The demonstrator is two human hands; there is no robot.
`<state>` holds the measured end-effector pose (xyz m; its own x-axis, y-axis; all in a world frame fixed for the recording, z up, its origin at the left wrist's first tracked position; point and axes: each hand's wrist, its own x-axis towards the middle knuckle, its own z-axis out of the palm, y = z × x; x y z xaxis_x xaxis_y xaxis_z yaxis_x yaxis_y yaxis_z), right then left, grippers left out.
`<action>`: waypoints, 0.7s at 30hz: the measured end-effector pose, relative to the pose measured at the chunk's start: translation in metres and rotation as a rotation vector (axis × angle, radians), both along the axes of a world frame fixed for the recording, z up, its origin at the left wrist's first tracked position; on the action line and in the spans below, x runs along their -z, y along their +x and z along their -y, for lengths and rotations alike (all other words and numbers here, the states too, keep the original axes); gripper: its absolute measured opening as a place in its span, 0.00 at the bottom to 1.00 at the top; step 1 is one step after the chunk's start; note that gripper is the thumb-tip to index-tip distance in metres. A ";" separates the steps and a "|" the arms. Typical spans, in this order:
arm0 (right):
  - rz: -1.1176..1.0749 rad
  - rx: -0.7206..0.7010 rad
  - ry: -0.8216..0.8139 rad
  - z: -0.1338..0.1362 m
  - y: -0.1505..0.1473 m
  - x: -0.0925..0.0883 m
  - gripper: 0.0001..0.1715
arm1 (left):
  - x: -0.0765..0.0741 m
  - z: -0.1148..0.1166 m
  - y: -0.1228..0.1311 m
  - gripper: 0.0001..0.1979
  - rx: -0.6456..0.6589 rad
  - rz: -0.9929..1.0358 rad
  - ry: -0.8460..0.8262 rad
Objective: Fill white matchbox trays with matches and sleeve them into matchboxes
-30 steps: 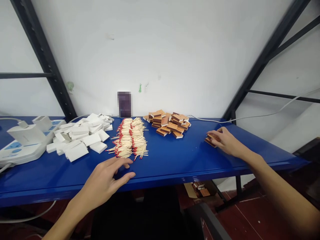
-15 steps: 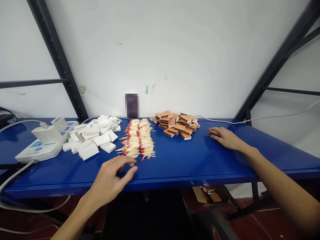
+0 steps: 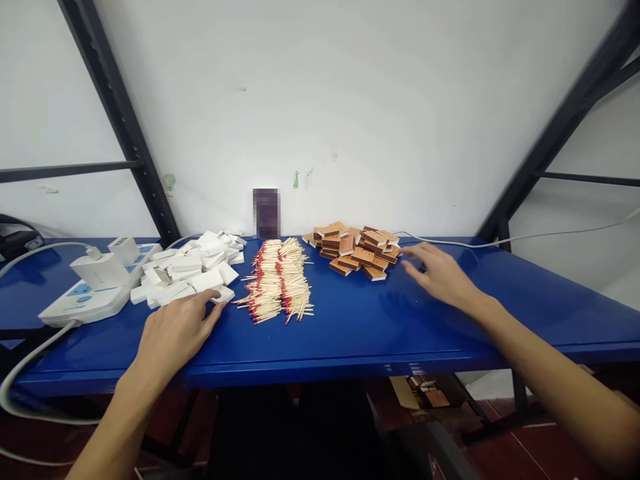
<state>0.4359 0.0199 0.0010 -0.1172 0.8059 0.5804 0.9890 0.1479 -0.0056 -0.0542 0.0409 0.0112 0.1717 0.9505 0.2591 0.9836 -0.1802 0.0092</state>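
Note:
My left hand (image 3: 183,327) is at the near edge of the heap of white matchbox trays (image 3: 193,263). Its thumb and index finger close on the near right tray (image 3: 225,294), which still lies on the table. Raised over the table, my right hand (image 3: 440,277) has its fingers apart, just right of a heap of orange-brown matchbox covers (image 3: 363,255). I see nothing held in it. A dark patch behind its fingers is too covered to name. Between the two heaps lie red-headed matches (image 3: 280,280) in two long rows.
A white power strip (image 3: 80,303) with plugged-in chargers (image 3: 103,270) lies on the blue table (image 3: 345,340) at left. A blurred dark panel (image 3: 267,213) stands at the wall. A carton (image 3: 405,393) of brown pieces sits below the table. Black posts flank the wall.
My left hand has moved left from the near end of the matches to the white trays. My right hand has let go of a brown matchbox cover, lifted, and shifted left toward the heap of covers.

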 end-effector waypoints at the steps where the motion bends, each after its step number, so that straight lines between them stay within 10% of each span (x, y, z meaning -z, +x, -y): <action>1: 0.024 -0.045 -0.062 0.000 -0.014 0.000 0.20 | -0.001 -0.002 0.002 0.22 -0.003 -0.008 -0.008; 13: 0.111 -0.003 -0.182 0.002 -0.068 0.002 0.20 | 0.000 -0.011 -0.003 0.15 0.212 0.497 0.157; 21: 0.092 -0.535 -0.176 0.028 -0.150 0.002 0.13 | 0.002 -0.007 -0.002 0.13 0.233 0.756 0.178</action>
